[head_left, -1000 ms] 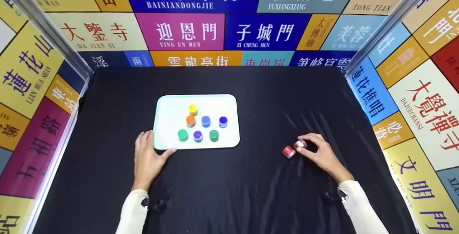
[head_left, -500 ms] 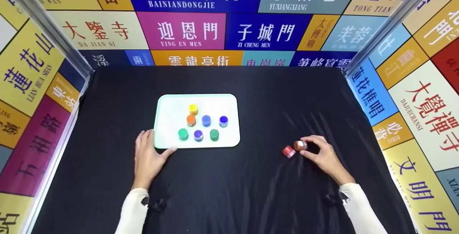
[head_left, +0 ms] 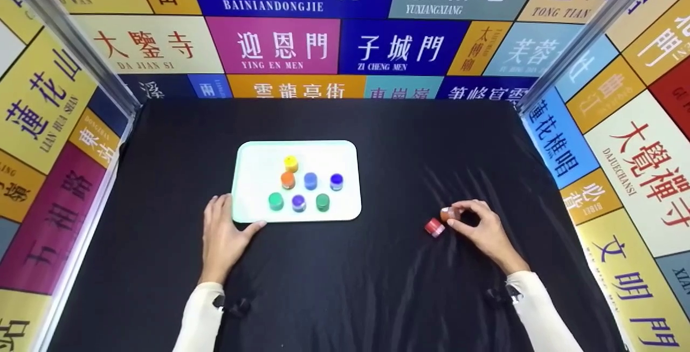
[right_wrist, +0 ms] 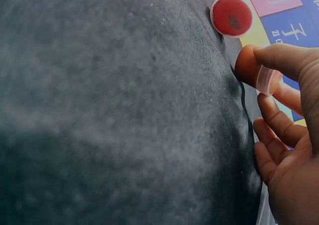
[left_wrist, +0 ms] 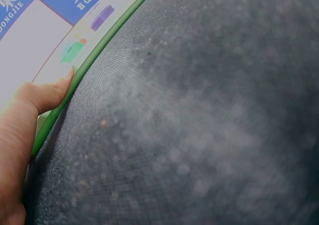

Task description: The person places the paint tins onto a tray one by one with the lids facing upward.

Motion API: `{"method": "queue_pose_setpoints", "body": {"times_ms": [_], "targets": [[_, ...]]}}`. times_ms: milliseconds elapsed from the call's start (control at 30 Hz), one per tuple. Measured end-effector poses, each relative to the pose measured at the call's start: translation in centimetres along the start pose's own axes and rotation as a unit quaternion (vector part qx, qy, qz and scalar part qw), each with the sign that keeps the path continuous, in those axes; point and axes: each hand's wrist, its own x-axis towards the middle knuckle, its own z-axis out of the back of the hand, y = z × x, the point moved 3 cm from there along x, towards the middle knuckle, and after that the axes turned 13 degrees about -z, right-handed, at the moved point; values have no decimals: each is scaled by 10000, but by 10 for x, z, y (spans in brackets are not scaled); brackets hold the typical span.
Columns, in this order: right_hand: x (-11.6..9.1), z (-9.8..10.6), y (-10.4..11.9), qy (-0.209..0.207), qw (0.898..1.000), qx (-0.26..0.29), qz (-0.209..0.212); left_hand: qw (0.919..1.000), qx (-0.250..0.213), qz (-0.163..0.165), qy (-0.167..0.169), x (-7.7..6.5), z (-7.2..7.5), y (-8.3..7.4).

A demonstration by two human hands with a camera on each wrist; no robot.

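Observation:
In the head view, a pale green-rimmed tray (head_left: 253, 152) carries several small paint pots. My left hand (head_left: 221, 239) rests at its near left corner, thumb along the front rim and fingers by the left side. The left wrist view shows that thumb (left_wrist: 55, 93) touching the green rim (left_wrist: 92, 58); the other fingers are hidden there. At the right, my right hand (head_left: 485, 230) pinches a brown paint pot (head_left: 448, 213) between thumb and fingers. The pot (right_wrist: 247, 65) lies tilted on its side, its clear end toward the palm. Close beside it lies a red paint pot (head_left: 434, 227).
On the tray stand a yellow pot (head_left: 290, 163), an orange pot (head_left: 288, 180), blue pots (head_left: 310, 181), green pots (head_left: 276, 201) and a purple pot (head_left: 298, 203). Black cloth (head_left: 356, 276) with wrinkles covers the table. Printed panels (head_left: 275, 45) border the back and sides.
The brown pot has turned in my right fingers: its pale end faced the camera earlier, and now its brown side shows. My left hand and the tray have stayed put.

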Motion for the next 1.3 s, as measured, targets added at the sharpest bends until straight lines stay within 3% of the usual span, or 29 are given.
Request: {"method": "queue_pose_setpoints", "body": {"times_ms": [200, 367, 733, 1000, 1300], "targets": [[10, -2, -20, -65, 9999, -123, -37, 10000, 41, 7, 16, 0, 0, 0], [19, -3, -22, -8, 9997, -218, -64, 10000, 61, 52, 26, 0, 1, 0], [43, -19, -6, 117, 9990, -242, 364, 10000, 77, -25, -18, 1, 0, 0], [56, -37, 3, 181, 9994, -56, 301, 10000, 49, 35, 8, 1, 1, 0], [69, -54, 17, 414, 9984, -199, 341, 10000, 52, 47, 64, 2, 0, -1]]}}
